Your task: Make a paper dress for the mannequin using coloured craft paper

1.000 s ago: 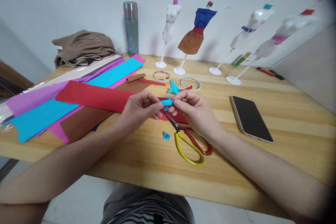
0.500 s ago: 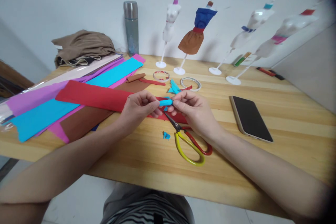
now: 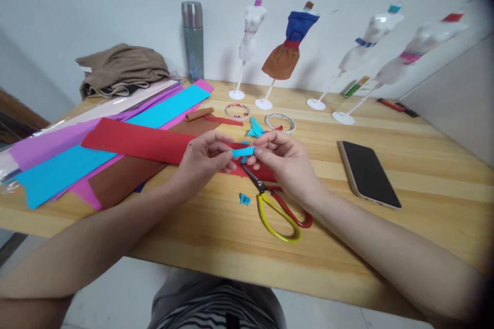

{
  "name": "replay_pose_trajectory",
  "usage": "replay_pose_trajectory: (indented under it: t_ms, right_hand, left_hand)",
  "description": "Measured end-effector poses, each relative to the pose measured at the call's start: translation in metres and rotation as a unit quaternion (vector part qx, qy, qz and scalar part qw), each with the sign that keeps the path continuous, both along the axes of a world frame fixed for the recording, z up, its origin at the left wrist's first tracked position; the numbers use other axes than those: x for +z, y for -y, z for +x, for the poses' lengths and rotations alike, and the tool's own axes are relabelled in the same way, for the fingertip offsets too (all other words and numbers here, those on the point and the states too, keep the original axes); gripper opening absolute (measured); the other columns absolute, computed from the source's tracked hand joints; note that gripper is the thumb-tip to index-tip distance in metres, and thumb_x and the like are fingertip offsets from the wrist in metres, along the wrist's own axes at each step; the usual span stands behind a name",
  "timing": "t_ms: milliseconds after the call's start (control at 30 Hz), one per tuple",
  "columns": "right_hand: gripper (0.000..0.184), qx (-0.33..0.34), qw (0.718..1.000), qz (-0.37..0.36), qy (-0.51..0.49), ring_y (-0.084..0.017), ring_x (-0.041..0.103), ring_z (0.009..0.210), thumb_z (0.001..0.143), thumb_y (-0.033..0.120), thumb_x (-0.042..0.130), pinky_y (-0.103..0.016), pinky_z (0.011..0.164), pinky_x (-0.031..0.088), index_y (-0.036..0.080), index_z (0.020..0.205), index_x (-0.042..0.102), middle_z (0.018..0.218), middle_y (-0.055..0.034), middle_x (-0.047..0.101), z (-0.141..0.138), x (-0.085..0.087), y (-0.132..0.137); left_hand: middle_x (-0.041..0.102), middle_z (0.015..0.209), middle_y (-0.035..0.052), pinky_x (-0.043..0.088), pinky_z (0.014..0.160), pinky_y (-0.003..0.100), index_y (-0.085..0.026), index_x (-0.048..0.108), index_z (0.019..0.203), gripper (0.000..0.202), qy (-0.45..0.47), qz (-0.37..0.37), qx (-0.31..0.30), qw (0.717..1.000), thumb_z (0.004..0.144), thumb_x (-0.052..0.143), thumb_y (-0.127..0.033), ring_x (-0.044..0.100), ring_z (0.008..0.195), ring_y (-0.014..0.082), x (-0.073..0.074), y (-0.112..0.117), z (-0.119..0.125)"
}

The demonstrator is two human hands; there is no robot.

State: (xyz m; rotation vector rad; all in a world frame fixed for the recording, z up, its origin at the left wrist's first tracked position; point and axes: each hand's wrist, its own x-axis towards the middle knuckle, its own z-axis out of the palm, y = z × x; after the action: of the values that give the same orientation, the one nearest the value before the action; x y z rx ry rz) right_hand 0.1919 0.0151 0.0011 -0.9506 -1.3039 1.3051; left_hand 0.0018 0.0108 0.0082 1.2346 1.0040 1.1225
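Note:
A narrow blue crepe paper strip (image 3: 243, 152) is stretched between my two hands, above the table. My left hand (image 3: 206, 159) pinches its left end between thumb and fingers. The right end is pinched by my right hand (image 3: 285, 162). Beneath the hands lies a long red crepe paper piece (image 3: 150, 141), partly hidden by them. Scissors (image 3: 278, 211) with one yellow and one red handle rest just below my right hand, blades slightly apart. Small blue scraps (image 3: 244, 199) lie left of the scissors, and a crumpled blue piece (image 3: 255, 127) sits behind the fingers.
Several small white mannequins (image 3: 252, 25) on stands line the back; one wears a blue and brown outfit (image 3: 290, 43). Two tape rolls (image 3: 280, 123) lie before them. A phone (image 3: 369, 174) is at right. Stacked coloured paper (image 3: 50, 172), folded brown cloth (image 3: 123, 64) and a flask (image 3: 193, 41) occupy the left.
The blue strip is pulled straighter and looks flatter and smoother between my fingers. My left hand has shifted very slightly; everything else stays in place.

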Motion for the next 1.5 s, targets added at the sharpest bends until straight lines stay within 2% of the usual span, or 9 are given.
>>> replay_pose_trajectory:
  t_ms: [133, 300, 500, 733, 933, 1133, 1300, 1400, 1500]
  right_hand:
    - [0.023, 0.003, 0.999, 0.022, 0.031, -0.012, 0.065, 0.055, 0.077, 0.035, 0.081, -0.027, 0.059, 0.055, 0.024, 0.085, 0.062, 0.063, 0.0038, 0.07, 0.0, 0.0, 0.002]
    - [0.015, 0.001, 0.992, 0.087, 0.087, -0.014, 0.067, 0.06, 0.082, 0.033, 0.074, -0.029, 0.059, 0.055, 0.024, 0.086, 0.062, 0.065, 0.0032, 0.07, -0.002, 0.001, 0.008]
    - [0.006, -0.004, 0.986, 0.114, 0.121, -0.015, 0.065, 0.059, 0.083, 0.027, 0.069, -0.031, 0.06, 0.056, 0.024, 0.083, 0.064, 0.069, 0.0026, 0.066, -0.006, 0.001, 0.015]
    - [0.008, -0.002, 0.989, 0.092, 0.115, -0.018, 0.067, 0.063, 0.083, 0.03, 0.072, -0.035, 0.065, 0.057, 0.027, 0.083, 0.065, 0.069, 0.0005, 0.069, -0.006, 0.002, 0.017]
    - [0.013, -0.001, 0.995, 0.057, 0.076, -0.018, 0.069, 0.063, 0.08, 0.031, 0.076, -0.036, 0.066, 0.059, 0.027, 0.083, 0.064, 0.067, 0.0016, 0.071, -0.004, 0.005, 0.013]
    - [0.019, 0.002, 0.996, 0.062, 0.064, -0.018, 0.07, 0.061, 0.078, 0.035, 0.08, -0.034, 0.061, 0.058, 0.027, 0.082, 0.064, 0.064, 0.0015, 0.07, 0.0, 0.007, 0.006]
    - [0.018, -0.002, 0.996, 0.058, 0.068, -0.018, 0.069, 0.061, 0.078, 0.034, 0.079, -0.034, 0.062, 0.058, 0.027, 0.082, 0.063, 0.065, 0.002, 0.07, 0.0, 0.006, 0.005]
    - [0.015, 0.0, 0.995, 0.058, 0.075, -0.018, 0.068, 0.061, 0.079, 0.033, 0.078, -0.035, 0.061, 0.057, 0.027, 0.082, 0.064, 0.064, 0.0016, 0.07, -0.001, 0.004, 0.007]
    - [0.014, 0.004, 0.994, 0.062, 0.087, -0.018, 0.068, 0.061, 0.079, 0.032, 0.077, -0.035, 0.063, 0.057, 0.027, 0.082, 0.064, 0.066, 0.0022, 0.069, -0.003, 0.003, 0.009]
  left_hand:
    - [0.073, 0.069, -0.001, 0.054, 0.061, 0.024, -0.016, 0.067, 0.096, 0.031, -0.039, 0.011, -0.016, 0.999, 0.067, 0.072, -0.026, 0.069, 0.062, 0.0136, -0.003, -0.003, -0.003]
    - [0.077, 0.087, 0.0055, 0.053, 0.071, 0.029, -0.017, 0.073, 0.091, 0.032, -0.16, 0.051, -0.043, 0.985, 0.072, 0.073, -0.042, 0.069, 0.08, 0.0185, 0.0, 0.003, -0.001]
    - [0.063, 0.064, -0.0012, 0.041, 0.058, 0.023, -0.018, 0.069, 0.07, 0.019, -0.239, 0.097, -0.015, 0.966, 0.073, 0.073, -0.036, 0.054, 0.065, 0.0124, 0.004, 0.012, 0.005]
    - [0.069, 0.061, 0.0011, 0.049, 0.057, 0.022, -0.017, 0.069, 0.071, 0.019, -0.118, 0.018, -0.086, 0.989, 0.076, 0.076, -0.034, 0.062, 0.057, 0.0118, -0.003, 0.004, -0.001]
    - [0.078, 0.076, 0.0054, 0.05, 0.056, 0.02, -0.015, 0.073, 0.078, 0.016, -0.064, -0.011, -0.125, 0.99, 0.077, 0.077, -0.031, 0.068, 0.058, 0.011, -0.003, 0.0, -0.002]
    - [0.081, 0.086, 0.0067, 0.054, 0.062, 0.022, -0.015, 0.077, 0.088, 0.015, -0.06, -0.044, -0.156, 0.985, 0.079, 0.072, -0.027, 0.071, 0.063, 0.0119, 0.004, 0.0, -0.004]
    - [0.08, 0.088, 0.0051, 0.057, 0.066, 0.025, -0.017, 0.077, 0.09, 0.021, -0.059, -0.058, -0.168, 0.982, 0.07, 0.072, -0.022, 0.072, 0.066, 0.0142, 0.005, -0.001, -0.005]
    - [0.076, 0.081, 0.0025, 0.056, 0.068, 0.025, -0.017, 0.076, 0.086, 0.017, -0.086, -0.025, -0.169, 0.981, 0.072, 0.075, -0.027, 0.069, 0.069, 0.014, 0.005, 0.002, -0.005]
    - [0.07, 0.07, -0.0002, 0.05, 0.062, 0.022, -0.017, 0.073, 0.077, 0.017, -0.139, 0.026, -0.125, 0.982, 0.075, 0.076, -0.033, 0.063, 0.067, 0.0124, 0.003, 0.006, -0.002]
